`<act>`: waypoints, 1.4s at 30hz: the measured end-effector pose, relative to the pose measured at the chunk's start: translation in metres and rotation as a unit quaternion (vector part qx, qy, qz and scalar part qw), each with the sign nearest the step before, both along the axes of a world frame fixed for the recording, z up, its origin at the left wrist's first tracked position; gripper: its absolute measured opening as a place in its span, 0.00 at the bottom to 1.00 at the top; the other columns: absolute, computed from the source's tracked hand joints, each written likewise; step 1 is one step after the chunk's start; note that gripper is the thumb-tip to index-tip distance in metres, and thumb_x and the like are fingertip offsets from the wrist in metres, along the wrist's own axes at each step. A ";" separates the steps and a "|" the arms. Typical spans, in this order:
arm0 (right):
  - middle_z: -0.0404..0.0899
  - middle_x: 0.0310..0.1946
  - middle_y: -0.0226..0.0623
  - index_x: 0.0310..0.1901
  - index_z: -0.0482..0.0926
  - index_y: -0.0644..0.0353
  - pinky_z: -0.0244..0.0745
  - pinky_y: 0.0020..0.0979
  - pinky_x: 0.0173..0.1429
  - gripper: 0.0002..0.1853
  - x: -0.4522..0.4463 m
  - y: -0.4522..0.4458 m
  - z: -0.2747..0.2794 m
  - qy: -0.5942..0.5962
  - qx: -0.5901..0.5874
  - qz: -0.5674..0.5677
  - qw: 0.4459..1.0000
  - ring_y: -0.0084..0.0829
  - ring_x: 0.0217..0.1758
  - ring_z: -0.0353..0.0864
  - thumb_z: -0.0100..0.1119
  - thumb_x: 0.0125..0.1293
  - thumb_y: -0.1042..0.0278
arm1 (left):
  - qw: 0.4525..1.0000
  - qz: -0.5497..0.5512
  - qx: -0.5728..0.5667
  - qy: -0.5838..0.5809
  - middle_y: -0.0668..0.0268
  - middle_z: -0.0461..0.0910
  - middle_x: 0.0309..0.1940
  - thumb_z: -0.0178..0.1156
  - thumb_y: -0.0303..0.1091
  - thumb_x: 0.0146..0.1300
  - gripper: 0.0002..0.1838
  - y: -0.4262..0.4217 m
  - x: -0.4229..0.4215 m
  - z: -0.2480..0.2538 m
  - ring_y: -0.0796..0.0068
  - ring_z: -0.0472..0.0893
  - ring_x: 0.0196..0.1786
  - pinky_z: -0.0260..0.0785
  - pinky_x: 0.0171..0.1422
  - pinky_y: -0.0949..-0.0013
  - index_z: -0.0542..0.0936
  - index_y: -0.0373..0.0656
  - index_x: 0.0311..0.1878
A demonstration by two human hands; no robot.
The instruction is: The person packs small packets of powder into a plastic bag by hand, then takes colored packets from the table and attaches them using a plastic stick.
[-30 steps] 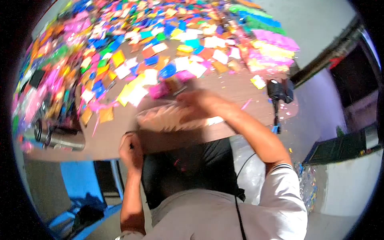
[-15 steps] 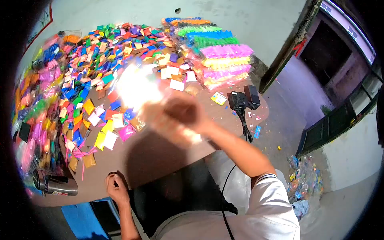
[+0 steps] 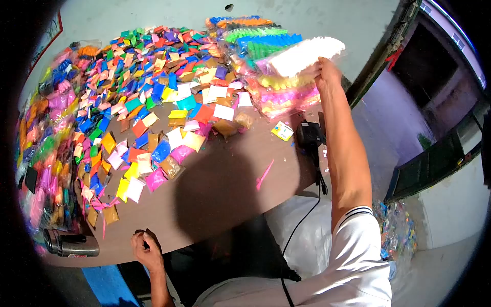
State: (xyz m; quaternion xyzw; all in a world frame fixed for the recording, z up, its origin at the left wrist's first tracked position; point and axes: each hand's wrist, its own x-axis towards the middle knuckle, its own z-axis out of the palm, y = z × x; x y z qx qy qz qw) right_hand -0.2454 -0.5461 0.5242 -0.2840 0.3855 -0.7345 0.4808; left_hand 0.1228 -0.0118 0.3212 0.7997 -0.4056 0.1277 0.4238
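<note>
My right hand (image 3: 328,72) is stretched far out to the back right, its fingers closed on the near edge of a pale, brightly lit plastic pack (image 3: 307,55). That pack is over a stack of colourful packs, among them a yellow one (image 3: 286,82) and a pink one (image 3: 289,97). At the near edge of the brown table (image 3: 220,179), my left hand (image 3: 147,249) is curled around something dark that I cannot make out. Many small coloured packets (image 3: 153,97) lie spread across the table's left and middle.
A dark metallic flask-like object (image 3: 71,243) lies at the near left. Black adapters (image 3: 309,134) with cables are at the right, beside a yellow-and-white packet (image 3: 282,131). More bagged packs (image 3: 51,153) line the left edge. Behind the right arm is a doorway.
My right hand has moved from over the table's middle to the back right, carrying the pale pack over the stack. My left hand stays near the table edge. The view has shifted since the earliest frame.
</note>
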 end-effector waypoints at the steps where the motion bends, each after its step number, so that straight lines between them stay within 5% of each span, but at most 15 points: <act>1: 0.75 0.26 0.35 0.32 0.75 0.64 0.68 0.29 0.23 0.04 0.001 -0.018 0.003 0.000 0.002 0.003 1.000 0.28 0.22 0.73 0.58 0.64 0.74 | 1.000 0.012 0.000 0.000 0.55 0.76 0.34 0.56 0.26 0.65 0.07 -0.001 -0.001 -0.001 0.56 0.76 0.38 0.69 0.45 0.62 0.76 0.31 0.34; 5: 0.76 0.26 0.37 0.32 0.74 0.65 0.64 0.29 0.20 0.05 0.017 -0.046 0.014 0.035 0.083 -0.056 0.994 0.29 0.21 0.73 0.61 0.60 0.78 | 0.999 0.038 0.021 0.020 0.55 0.76 0.35 0.55 0.26 0.65 0.06 -0.003 -0.005 0.000 0.56 0.76 0.38 0.69 0.45 0.62 0.76 0.31 0.35; 8: 0.77 0.28 0.43 0.33 0.72 0.72 0.74 0.35 0.23 0.07 0.032 -0.064 0.021 0.002 0.089 -0.115 0.989 0.33 0.24 0.77 0.61 0.56 0.83 | 0.999 0.043 0.013 0.007 0.55 0.76 0.34 0.55 0.26 0.66 0.06 -0.005 -0.005 -0.003 0.56 0.75 0.38 0.68 0.45 0.62 0.76 0.32 0.35; 13: 0.76 0.25 0.41 0.32 0.71 0.72 0.73 0.36 0.20 0.09 0.043 -0.079 0.024 0.010 0.080 -0.103 0.991 0.34 0.18 0.74 0.63 0.52 0.82 | 0.998 0.039 0.030 -0.029 0.54 0.76 0.34 0.55 0.26 0.65 0.06 -0.006 -0.003 -0.002 0.54 0.75 0.38 0.68 0.46 0.60 0.76 0.32 0.34; 15: 0.76 0.23 0.39 0.32 0.72 0.71 0.70 0.36 0.18 0.11 0.041 -0.099 0.013 0.200 0.171 -0.133 0.956 0.32 0.17 0.73 0.65 0.50 0.80 | 0.998 0.039 0.021 -0.033 0.54 0.76 0.33 0.55 0.26 0.65 0.06 -0.007 -0.004 -0.004 0.54 0.75 0.38 0.68 0.45 0.59 0.76 0.31 0.34; 19: 0.78 0.23 0.40 0.37 0.76 0.71 0.65 0.31 0.17 0.19 0.033 -0.094 0.000 0.274 0.173 -0.077 0.943 0.27 0.18 0.74 0.73 0.44 0.74 | 0.998 0.046 0.021 -0.031 0.54 0.76 0.33 0.55 0.26 0.65 0.06 -0.005 -0.003 -0.003 0.54 0.76 0.38 0.68 0.45 0.59 0.76 0.31 0.34; 21: 0.82 0.31 0.44 0.38 0.76 0.73 0.74 0.35 0.28 0.23 0.032 -0.051 0.016 0.370 0.165 -0.110 0.907 0.34 0.27 0.81 0.76 0.43 0.68 | 0.998 0.043 0.020 -0.031 0.54 0.76 0.33 0.55 0.26 0.65 0.07 -0.006 -0.003 -0.004 0.54 0.76 0.38 0.68 0.44 0.59 0.76 0.31 0.34; 23: 0.82 0.39 0.49 0.43 0.79 0.70 0.77 0.42 0.49 0.28 0.041 -0.010 0.035 0.581 0.139 -0.218 0.772 0.43 0.43 0.83 0.71 0.44 0.57 | 0.998 0.047 0.031 -0.018 0.54 0.76 0.33 0.55 0.26 0.65 0.07 -0.006 -0.005 -0.001 0.54 0.75 0.38 0.68 0.44 0.59 0.76 0.32 0.34; 24: 0.82 0.39 0.49 0.43 0.79 0.70 0.77 0.42 0.49 0.28 0.039 -0.009 0.030 0.582 0.138 -0.219 0.771 0.43 0.43 0.83 0.71 0.44 0.57 | 0.998 0.047 0.029 -0.016 0.54 0.76 0.33 0.55 0.26 0.65 0.07 -0.005 -0.003 -0.004 0.54 0.75 0.38 0.68 0.44 0.59 0.76 0.32 0.34; 26: 0.80 0.42 0.43 0.45 0.81 0.59 0.73 0.47 0.54 0.25 0.031 -0.017 0.011 0.719 -0.047 -0.398 0.567 0.43 0.49 0.80 0.65 0.50 0.50 | 0.998 0.050 0.041 0.004 0.57 0.75 0.33 0.53 0.29 0.69 0.09 -0.001 0.001 -0.012 0.61 0.75 0.37 0.68 0.46 0.66 0.75 0.32 0.36; 27: 0.80 0.42 0.43 0.45 0.81 0.59 0.73 0.47 0.54 0.25 0.026 -0.020 0.009 0.720 -0.047 -0.399 0.566 0.43 0.49 0.80 0.65 0.50 0.50 | 0.998 0.049 0.041 0.005 0.57 0.75 0.33 0.53 0.29 0.69 0.09 -0.002 0.000 -0.011 0.61 0.75 0.37 0.68 0.46 0.66 0.75 0.32 0.36; 29: 0.78 0.45 0.41 0.45 0.82 0.50 0.70 0.52 0.56 0.20 0.019 -0.030 0.006 0.834 -0.129 -0.182 0.504 0.43 0.54 0.76 0.56 0.57 0.47 | 0.998 0.059 0.030 -0.005 0.55 0.76 0.33 0.55 0.27 0.66 0.08 -0.004 -0.003 -0.007 0.56 0.75 0.37 0.68 0.43 0.61 0.76 0.32 0.34; 30: 0.78 0.46 0.41 0.43 0.83 0.47 0.70 0.52 0.57 0.19 0.022 -0.029 0.000 0.800 -0.134 -0.146 0.566 0.44 0.55 0.76 0.50 0.61 0.46 | 0.998 0.058 0.031 -0.005 0.55 0.76 0.33 0.55 0.27 0.66 0.08 -0.004 -0.004 -0.008 0.56 0.75 0.37 0.68 0.43 0.61 0.76 0.32 0.34; 38: 0.79 0.44 0.43 0.41 0.84 0.50 0.69 0.53 0.57 0.20 0.024 -0.039 -0.001 0.767 -0.167 -0.207 0.584 0.45 0.53 0.77 0.48 0.61 0.47 | 0.998 0.046 0.029 -0.030 0.55 0.76 0.33 0.55 0.26 0.66 0.07 -0.005 -0.004 -0.003 0.56 0.75 0.37 0.68 0.42 0.61 0.76 0.31 0.34; 42: 0.76 0.53 0.49 0.52 0.81 0.48 0.61 0.55 0.64 0.28 0.025 -0.038 0.012 0.775 -0.151 -0.230 0.570 0.51 0.60 0.71 0.45 0.63 0.37 | 0.996 0.050 0.015 -0.068 0.55 0.75 0.32 0.55 0.26 0.66 0.07 -0.009 -0.007 0.002 0.57 0.75 0.36 0.67 0.42 0.61 0.76 0.31 0.34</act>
